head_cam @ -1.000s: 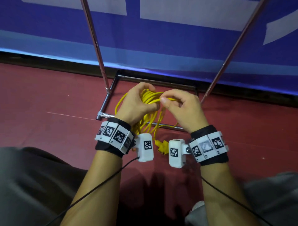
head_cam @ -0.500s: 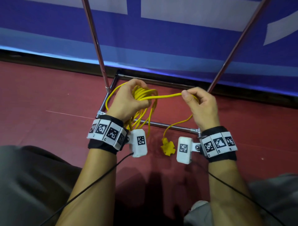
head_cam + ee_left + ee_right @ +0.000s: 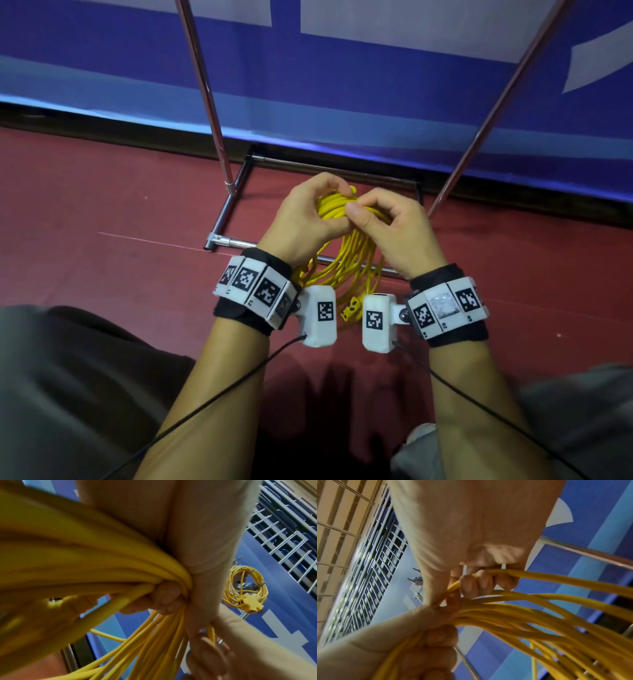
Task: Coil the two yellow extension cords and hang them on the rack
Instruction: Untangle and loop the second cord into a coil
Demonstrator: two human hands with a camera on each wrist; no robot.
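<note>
Here, both hands (image 3: 346,222) gripping coiled cord (image 3: 346,263)

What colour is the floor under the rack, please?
Dark red floor, clearest in the head view.

No readable words or numbers appeared anywhere. The wristbands (image 3: 255,289) carried only black-and-white square marker patterns. The banner (image 3: 376,85) showed white shapes, perhaps cropped letters.

Smooth yellow plastic-sheathed cord (image 3: 346,260), polished metal rack tubes (image 3: 205,89), matt red floor (image 3: 102,212), black cloth wristbands (image 3: 239,311).
</note>
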